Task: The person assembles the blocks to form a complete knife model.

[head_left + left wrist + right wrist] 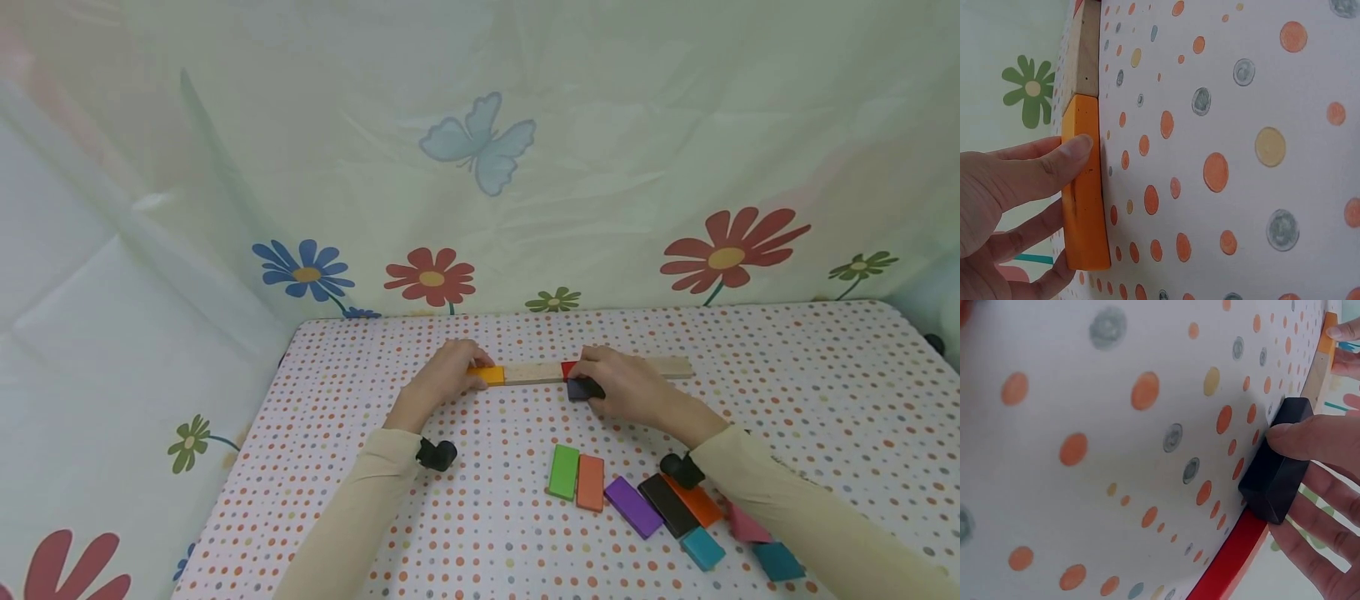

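My left hand (pixel 448 372) (pixel 1013 200) grips the yellow-orange block (pixel 487 376) (pixel 1087 187), its thumb on the near face and fingers behind. That block meets a plain wooden piece (pixel 532 372) (pixel 1087 53), part of a straight row. A red block (pixel 567 367) (pixel 1230 553) lies farther right in the row, partly hidden by my right hand. Between thumb and fingers, my right hand (pixel 624 385) (pixel 1330 472) pinches a dark block (pixel 583 389) (pixel 1279 456) against or just in front of the row; whether it touches the red one, I cannot tell.
Another wooden length (pixel 671 367) shows right of my right hand. Nearer lie loose blocks: green (pixel 563 472), coral (pixel 590 482), purple (pixel 633 507), black (pixel 667 505), orange (pixel 697 502), pink (pixel 746 525) and two blue-green ones (pixel 702 548). A patterned curtain (pixel 615 250) hangs behind the dotted tabletop.
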A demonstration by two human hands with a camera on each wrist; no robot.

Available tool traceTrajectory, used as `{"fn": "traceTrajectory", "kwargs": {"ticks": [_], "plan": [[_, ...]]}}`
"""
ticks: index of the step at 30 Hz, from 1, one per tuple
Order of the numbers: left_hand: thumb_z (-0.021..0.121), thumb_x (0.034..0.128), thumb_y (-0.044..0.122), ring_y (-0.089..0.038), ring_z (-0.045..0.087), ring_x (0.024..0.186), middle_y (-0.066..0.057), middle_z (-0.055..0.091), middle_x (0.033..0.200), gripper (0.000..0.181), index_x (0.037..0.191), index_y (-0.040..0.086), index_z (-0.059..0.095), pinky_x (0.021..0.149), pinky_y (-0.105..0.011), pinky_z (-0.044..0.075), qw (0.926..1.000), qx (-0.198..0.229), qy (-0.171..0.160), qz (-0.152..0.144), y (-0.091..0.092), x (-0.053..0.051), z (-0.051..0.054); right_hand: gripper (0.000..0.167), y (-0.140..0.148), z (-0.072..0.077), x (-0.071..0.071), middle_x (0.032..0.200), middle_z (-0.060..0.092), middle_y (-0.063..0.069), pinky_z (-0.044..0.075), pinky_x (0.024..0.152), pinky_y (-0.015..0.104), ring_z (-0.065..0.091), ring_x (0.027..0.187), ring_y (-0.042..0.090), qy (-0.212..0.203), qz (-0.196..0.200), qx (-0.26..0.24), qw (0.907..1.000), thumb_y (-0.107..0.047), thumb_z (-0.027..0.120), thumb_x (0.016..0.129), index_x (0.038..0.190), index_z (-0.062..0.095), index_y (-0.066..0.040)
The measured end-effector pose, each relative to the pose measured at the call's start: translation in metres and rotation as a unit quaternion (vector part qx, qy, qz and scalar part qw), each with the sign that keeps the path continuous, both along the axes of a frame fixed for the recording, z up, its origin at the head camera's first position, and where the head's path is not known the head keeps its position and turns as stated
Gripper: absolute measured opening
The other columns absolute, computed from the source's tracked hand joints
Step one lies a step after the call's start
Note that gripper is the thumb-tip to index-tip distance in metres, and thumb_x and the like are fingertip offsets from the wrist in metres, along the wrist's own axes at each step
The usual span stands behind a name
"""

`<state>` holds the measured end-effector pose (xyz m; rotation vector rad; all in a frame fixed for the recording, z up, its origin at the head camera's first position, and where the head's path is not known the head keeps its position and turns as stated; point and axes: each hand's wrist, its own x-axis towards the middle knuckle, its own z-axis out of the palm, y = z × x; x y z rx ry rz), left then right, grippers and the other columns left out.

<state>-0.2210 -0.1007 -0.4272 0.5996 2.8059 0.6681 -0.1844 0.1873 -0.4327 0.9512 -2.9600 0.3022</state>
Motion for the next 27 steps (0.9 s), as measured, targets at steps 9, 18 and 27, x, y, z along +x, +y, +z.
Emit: {"fn": "traceTrajectory", "kwargs": {"ticks": [9, 18, 27], "plan": [[0.08, 0.0927, 0.01, -0.025, 0.061, 0.105, -0.008, 0.07, 0.116, 0.028, 0.12, 0.007, 0.078, 0.098, -0.038, 0.053, 1.0, 0.001, -0.003, 0.004, -0.0007, -0.0001, 0.0002, 0.038, 0.0009, -0.0003, 0.0032, 0.112, 0.066, 0.017, 0.062, 0.082, 0.047, 0.066, 0.098, 0.029, 0.008, -0.008, -0.022, 0.9997, -0.002, 0.089, 0.079, 0.115, 0.077, -0.003], [0.08, 0.093, 0.01, -0.024, 0.06, 0.106, -0.007, 0.07, 0.117, 0.029, 0.122, 0.008, 0.078, 0.098, -0.037, 0.053, 0.9999, 0.003, -0.01, 0.009, 0.0003, 0.0012, -0.0011, 0.036, -0.0003, 0.0023, 0.0066, 0.112, 0.066, 0.018, 0.063, 0.08, 0.045, 0.066, 0.097, 0.03, 0.01, -0.001, 0.007, 0.9999, -0.004, 0.089, 0.081, 0.116, 0.078, -0.003], [0.08, 0.093, 0.009, -0.024, 0.061, 0.106, -0.007, 0.071, 0.117, 0.029, 0.122, 0.007, 0.078, 0.098, -0.036, 0.053, 1.0, 0.006, -0.006, 0.004, 0.0004, 0.0015, -0.0004, 0.034, -0.0004, 0.0025, 0.0082, 0.113, 0.066, 0.019, 0.062, 0.083, 0.046, 0.067, 0.103, 0.032, 0.014, -0.001, 0.002, 0.9999, -0.003, 0.087, 0.083, 0.115, 0.078, -0.001]]}}
